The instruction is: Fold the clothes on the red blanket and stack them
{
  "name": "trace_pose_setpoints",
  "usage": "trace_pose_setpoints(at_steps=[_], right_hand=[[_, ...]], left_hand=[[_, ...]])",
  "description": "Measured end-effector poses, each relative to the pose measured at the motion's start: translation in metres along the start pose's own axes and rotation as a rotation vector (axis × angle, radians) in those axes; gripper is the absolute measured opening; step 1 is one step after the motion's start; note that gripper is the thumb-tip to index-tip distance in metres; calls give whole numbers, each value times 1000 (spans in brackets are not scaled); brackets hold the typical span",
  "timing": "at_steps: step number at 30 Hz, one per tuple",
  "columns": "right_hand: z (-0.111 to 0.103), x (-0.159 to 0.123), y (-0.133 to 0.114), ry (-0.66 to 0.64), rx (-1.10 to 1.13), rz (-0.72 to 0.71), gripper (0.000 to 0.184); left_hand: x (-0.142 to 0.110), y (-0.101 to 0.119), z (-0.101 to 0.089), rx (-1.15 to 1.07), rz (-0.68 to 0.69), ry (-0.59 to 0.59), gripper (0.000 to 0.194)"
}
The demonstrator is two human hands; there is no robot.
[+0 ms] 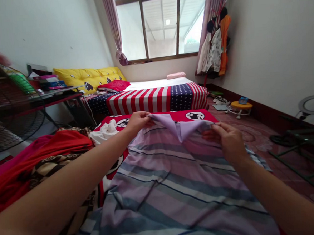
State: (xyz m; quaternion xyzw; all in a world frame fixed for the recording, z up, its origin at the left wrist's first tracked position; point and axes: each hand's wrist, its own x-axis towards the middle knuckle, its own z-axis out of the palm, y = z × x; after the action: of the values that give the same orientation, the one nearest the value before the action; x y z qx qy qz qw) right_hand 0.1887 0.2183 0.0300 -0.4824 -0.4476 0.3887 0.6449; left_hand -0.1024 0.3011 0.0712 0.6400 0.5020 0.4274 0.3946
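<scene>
A striped shirt (162, 188) in purple, grey and blue lies spread out in front of me, its pale purple collar (168, 124) at the far end. My left hand (139, 121) pinches the collar's left tip. At the other side my right hand (225, 136) is closed on the right end of the collar, thumb on top. Between the two hands the collar is lifted and dips in the middle. Beneath the shirt is a red cloth (166, 117) with black-and-white round prints.
Red and patterned clothes (65, 149) and a white cloth (105, 131) lie piled on the left. A fan (7, 99) stands at the far left. Beyond is a bed (150, 98) with a flag-pattern cover. A yellow stool (241, 106) and a dark green metal rack (301, 146) stand on the right.
</scene>
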Motion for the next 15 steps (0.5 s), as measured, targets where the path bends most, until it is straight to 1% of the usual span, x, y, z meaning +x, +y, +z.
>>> trace_pose_setpoints(at_steps=[1, 2, 3, 5, 6, 7, 8, 10, 12, 15], right_hand=[[4, 14, -2, -24, -10, 3, 24], [7, 26, -3, -46, -47, 11, 29], [8, 34, -1, -69, -98, 19, 40], [6, 37, 5, -123, -223, 13, 62], [3, 30, 9, -161, -281, -7, 69], [-3, 18, 13, -211, -331, -42, 71], [-9, 1, 15, -261, -372, -84, 69], [-26, -44, 14, -339, -448, -146, 58], [-44, -95, 4, -380, -534, -159, 47], [-72, -163, -18, -404, -709, -189, 41]], left_hand=[[5, 0, 4, 2, 10, 24, 53], [9, -1, 7, 14, 11, 38, 58], [10, -3, 10, 21, 5, 49, 66], [1, -10, 12, 115, -10, 16, 81], [-9, -13, 10, 182, -20, -18, 85], [-23, -15, 7, 259, -27, -62, 85], [-40, -16, 2, 340, -25, -114, 83], [-85, -15, -9, 481, 7, -222, 75], [-137, -8, -21, 583, 78, -305, 63], [-218, 2, -34, 656, 188, -342, 33]])
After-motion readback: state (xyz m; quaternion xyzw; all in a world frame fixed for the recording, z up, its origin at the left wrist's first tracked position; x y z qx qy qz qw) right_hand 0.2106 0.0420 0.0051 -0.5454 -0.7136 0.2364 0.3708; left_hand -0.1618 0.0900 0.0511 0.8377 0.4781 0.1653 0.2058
